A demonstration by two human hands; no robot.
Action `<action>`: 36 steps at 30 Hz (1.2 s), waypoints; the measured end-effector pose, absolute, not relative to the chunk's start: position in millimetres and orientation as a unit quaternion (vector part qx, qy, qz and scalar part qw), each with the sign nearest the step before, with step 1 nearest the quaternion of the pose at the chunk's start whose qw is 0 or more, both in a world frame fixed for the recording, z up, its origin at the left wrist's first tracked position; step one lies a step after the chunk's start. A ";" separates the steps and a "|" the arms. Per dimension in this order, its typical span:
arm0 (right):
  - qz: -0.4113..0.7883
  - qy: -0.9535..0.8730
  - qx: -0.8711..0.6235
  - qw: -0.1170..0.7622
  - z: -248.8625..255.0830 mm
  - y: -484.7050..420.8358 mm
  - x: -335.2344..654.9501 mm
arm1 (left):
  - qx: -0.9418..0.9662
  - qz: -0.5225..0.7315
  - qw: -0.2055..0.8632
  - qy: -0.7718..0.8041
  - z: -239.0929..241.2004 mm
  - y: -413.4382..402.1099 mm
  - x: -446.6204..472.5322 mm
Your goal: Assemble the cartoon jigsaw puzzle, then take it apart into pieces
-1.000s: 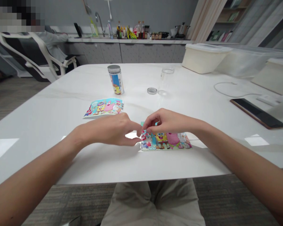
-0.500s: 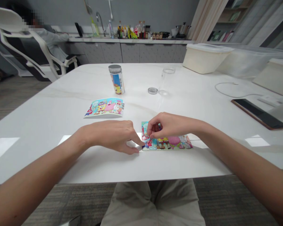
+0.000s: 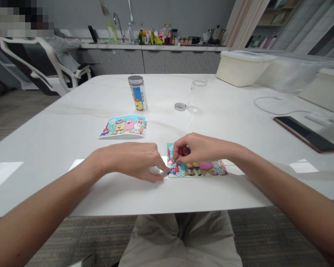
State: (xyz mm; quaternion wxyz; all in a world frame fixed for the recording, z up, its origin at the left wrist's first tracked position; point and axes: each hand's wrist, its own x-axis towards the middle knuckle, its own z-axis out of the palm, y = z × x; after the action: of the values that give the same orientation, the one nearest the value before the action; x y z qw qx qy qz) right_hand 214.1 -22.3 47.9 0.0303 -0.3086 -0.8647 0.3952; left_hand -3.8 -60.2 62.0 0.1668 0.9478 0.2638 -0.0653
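On my feed, the left hand (image 3: pixel 133 162), thumb and forefinger parted, touches the left edge of the cartoon picture (image 3: pixel 206 167) lying flat near the white table's (image 3: pixel 122 200) front edge. The right hand (image 3: pixel 196 146) curls over that same end; whether it pinches anything, I can't tell.

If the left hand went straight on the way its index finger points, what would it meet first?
Likely the cartoon picture under the right hand; the index fingertip of the left hand appears at the picture's left edge, contact unclear.
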 end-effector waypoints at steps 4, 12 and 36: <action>0.370 -0.878 -0.303 0.021 50.3 -23.4 214.3 | 0.944 -0.067 0.174 0.273 63.5 -60.9 -3.0; 0.371 -0.882 -0.289 0.024 50.8 -26.1 210.5 | 0.944 -0.068 0.179 0.270 64.2 -60.8 -3.1; 0.394 -0.874 -0.283 0.016 47.1 -24.8 209.3 | 0.943 -0.078 0.156 0.283 65.7 -62.5 -2.8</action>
State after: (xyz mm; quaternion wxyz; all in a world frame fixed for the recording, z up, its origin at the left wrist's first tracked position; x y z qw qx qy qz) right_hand 209.3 -24.8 47.1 0.0165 -0.2835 -0.8743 0.3936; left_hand -2.8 -62.5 65.7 0.1563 0.9430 0.2834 -0.0775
